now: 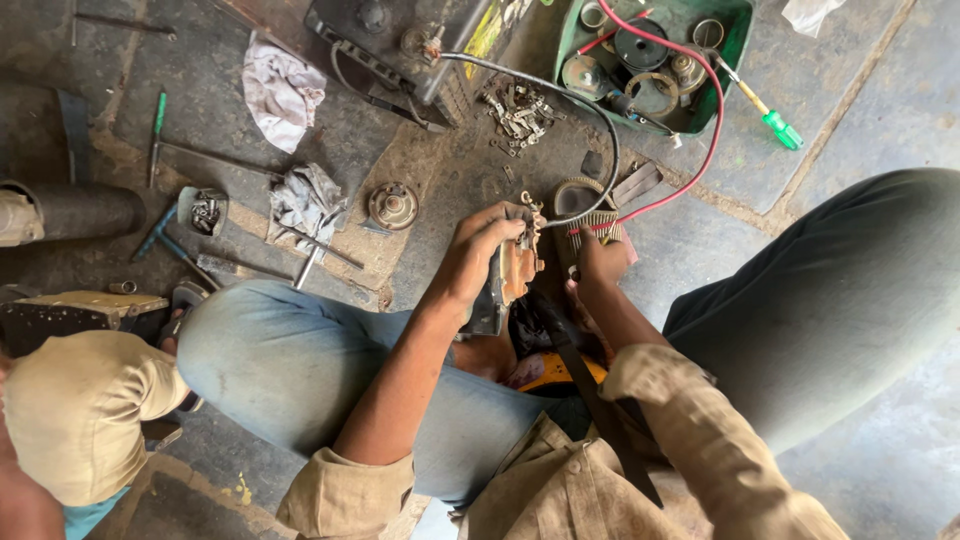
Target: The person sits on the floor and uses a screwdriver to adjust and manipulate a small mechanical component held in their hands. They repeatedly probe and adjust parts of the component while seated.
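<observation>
Greasy rags (pixel 283 92) and bolts (pixel 516 110) surround hands (pixel 490 240).

Left hand (pixel 487 240) out front, fingers curled tight, knuckles up, forearm bare, sleeve rolled to elbow. Right hand (pixel 600 258) just beside it, fingers bent down in grip, wrist flexed, sleeve down past forearm. Both arms reach forward between knees, hands near, not touching.

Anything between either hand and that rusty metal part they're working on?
Nothing visible. The left hand is already wrapped around the rusty metal part, and the right hand is right against its other side, under the grey cable and red cable.
</observation>
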Action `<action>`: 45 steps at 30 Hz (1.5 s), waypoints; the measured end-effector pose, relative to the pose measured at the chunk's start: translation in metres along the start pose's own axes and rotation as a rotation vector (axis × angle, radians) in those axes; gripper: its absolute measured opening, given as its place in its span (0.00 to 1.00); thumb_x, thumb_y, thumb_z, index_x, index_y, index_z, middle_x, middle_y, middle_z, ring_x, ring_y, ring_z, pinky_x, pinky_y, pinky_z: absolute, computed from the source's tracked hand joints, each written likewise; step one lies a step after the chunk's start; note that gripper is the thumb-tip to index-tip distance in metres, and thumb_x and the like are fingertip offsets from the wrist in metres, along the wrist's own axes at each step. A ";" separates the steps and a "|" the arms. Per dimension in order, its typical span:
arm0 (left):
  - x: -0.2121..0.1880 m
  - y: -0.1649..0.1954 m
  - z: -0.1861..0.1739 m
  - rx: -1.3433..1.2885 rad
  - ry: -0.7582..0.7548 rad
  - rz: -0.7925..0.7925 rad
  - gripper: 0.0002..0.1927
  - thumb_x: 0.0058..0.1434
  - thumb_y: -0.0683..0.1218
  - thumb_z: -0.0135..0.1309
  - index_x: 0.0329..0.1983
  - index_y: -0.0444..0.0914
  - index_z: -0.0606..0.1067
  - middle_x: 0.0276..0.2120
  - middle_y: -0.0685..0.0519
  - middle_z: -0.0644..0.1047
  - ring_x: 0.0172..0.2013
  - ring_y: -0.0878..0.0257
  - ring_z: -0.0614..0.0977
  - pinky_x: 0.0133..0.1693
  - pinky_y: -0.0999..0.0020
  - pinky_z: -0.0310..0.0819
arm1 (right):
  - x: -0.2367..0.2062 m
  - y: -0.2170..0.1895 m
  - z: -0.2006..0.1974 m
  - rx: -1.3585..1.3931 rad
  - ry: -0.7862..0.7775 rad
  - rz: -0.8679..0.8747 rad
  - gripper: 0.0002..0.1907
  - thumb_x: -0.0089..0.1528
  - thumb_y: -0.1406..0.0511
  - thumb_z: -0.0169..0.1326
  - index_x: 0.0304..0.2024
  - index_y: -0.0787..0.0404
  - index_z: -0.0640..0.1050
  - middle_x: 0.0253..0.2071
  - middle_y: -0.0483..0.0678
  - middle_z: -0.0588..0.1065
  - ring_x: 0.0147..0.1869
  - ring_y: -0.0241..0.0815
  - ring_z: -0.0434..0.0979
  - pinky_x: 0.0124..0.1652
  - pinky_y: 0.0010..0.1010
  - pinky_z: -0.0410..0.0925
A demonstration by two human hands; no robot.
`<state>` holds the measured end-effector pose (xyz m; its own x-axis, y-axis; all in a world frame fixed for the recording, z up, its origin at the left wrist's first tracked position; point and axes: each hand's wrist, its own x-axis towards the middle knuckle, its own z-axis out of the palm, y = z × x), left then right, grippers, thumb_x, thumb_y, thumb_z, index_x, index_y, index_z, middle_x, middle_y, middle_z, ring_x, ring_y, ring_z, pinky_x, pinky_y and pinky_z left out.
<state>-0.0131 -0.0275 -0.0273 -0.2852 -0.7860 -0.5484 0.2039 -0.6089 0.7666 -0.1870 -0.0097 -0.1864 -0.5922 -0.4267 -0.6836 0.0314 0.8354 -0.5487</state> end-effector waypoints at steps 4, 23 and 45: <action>-0.003 0.000 -0.001 -0.012 0.005 -0.015 0.11 0.65 0.46 0.46 0.42 0.36 0.77 0.27 0.50 0.77 0.25 0.63 0.81 0.27 0.68 0.76 | 0.000 -0.006 0.008 -0.133 0.077 -0.157 0.24 0.57 0.52 0.67 0.38 0.68 0.82 0.34 0.57 0.81 0.38 0.52 0.81 0.41 0.43 0.71; -0.006 0.000 0.000 0.033 0.045 -0.019 0.10 0.63 0.47 0.48 0.41 0.37 0.77 0.27 0.51 0.78 0.24 0.62 0.82 0.24 0.68 0.78 | 0.014 -0.029 -0.009 0.028 -0.040 0.058 0.20 0.52 0.57 0.66 0.38 0.66 0.81 0.33 0.53 0.80 0.34 0.45 0.81 0.32 0.37 0.73; -0.004 0.003 -0.002 -0.231 0.071 -0.024 0.18 0.63 0.47 0.48 0.49 0.33 0.79 0.33 0.49 0.78 0.30 0.60 0.82 0.35 0.65 0.80 | 0.012 -0.042 -0.030 0.996 -0.828 -0.091 0.17 0.70 0.50 0.52 0.34 0.54 0.72 0.20 0.36 0.62 0.15 0.28 0.51 0.18 0.23 0.52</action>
<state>-0.0097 -0.0264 -0.0232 -0.2280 -0.7714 -0.5941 0.4091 -0.6296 0.6605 -0.2196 -0.0397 -0.1567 0.0354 -0.8525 -0.5215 0.8106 0.3297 -0.4840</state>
